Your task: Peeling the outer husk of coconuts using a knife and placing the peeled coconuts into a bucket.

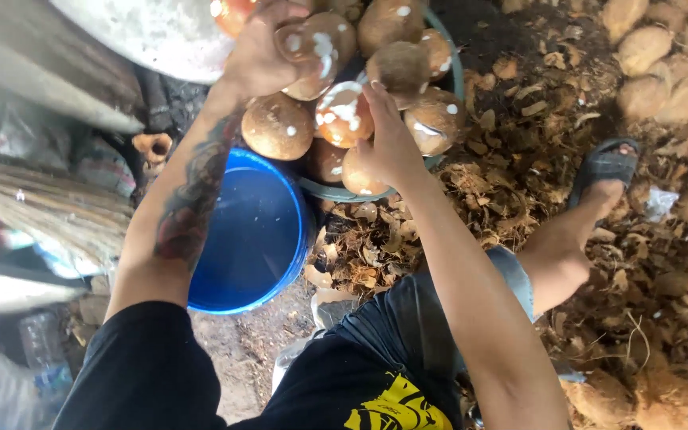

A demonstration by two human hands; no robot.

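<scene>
**Husked coconuts heaped in the basin, many more waiting**

While both hands were up at the far edge of the scene, a heap of brown husked coconuts (280,126) was seen piled in a grey-green basin (336,193), several flecked with white. The left hand (258,56) was closed around 1 coconut (316,49) at the top of the pile; the right hand (388,143) was curled over a white-smeared coconut (344,115), fingers pressed against it.

By the look of the full basin, much appeared done. To the far right, a mound of unhusked coconuts (670,72) remained, and more lay near right (639,398).

Just left of the basin, a blue bucket (252,239) stood, touching it. Torn husk scraps (519,159) covered the ground, where a sandalled foot (603,171) was planted. A pale round vessel (153,32) filled the far left corner.
</scene>
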